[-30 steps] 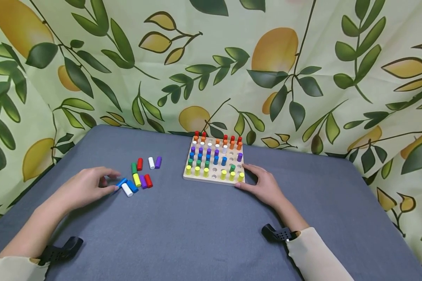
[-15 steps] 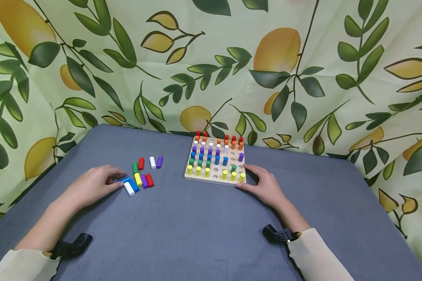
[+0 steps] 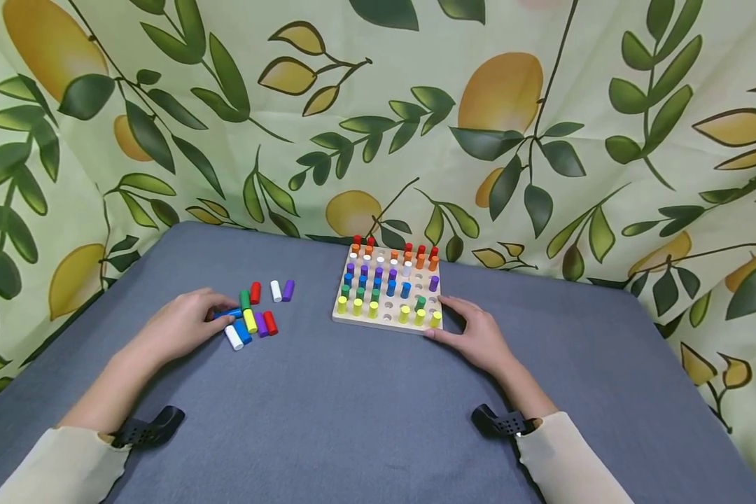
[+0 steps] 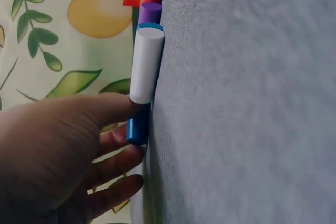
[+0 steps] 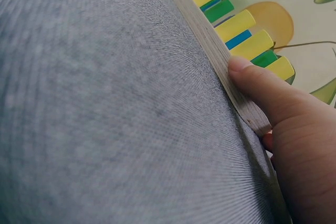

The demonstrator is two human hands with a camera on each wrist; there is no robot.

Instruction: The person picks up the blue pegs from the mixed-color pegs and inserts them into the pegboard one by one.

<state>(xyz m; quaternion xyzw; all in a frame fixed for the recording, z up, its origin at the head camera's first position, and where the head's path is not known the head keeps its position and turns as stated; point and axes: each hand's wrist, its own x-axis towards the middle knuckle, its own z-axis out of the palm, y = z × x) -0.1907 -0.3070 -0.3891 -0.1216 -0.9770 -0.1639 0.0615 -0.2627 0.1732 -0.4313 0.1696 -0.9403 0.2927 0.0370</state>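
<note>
My left hand [image 3: 189, 322] is at the loose pegs on the left, pinching a blue peg [image 3: 229, 313] between thumb and fingertips. In the left wrist view that blue peg [image 4: 137, 129] shows beyond the thumb, partly behind a white peg [image 4: 147, 66]. Close by lie another blue peg [image 3: 242, 332], a yellow peg [image 3: 250, 321] and a green peg [image 3: 245, 299]. On the right, my right hand [image 3: 475, 339] grips the near right corner of a wooden pegboard [image 3: 367, 323], thumb on its front edge. Rows of coloured pegs stand upright in the board, with several bare holes.
More loose pegs lie right of the left hand: a purple peg [image 3: 261, 324], a red peg [image 3: 270, 323], and farther back a white peg [image 3: 276, 290]. A grey cloth [image 3: 353, 413] covers the table. Leaf-patterned fabric [image 3: 403, 161] rises behind it.
My left hand has moved right and slightly away from me, and the blue peg has shifted with it toward the green one. The right hand keeps its hold on the pegboard.
</note>
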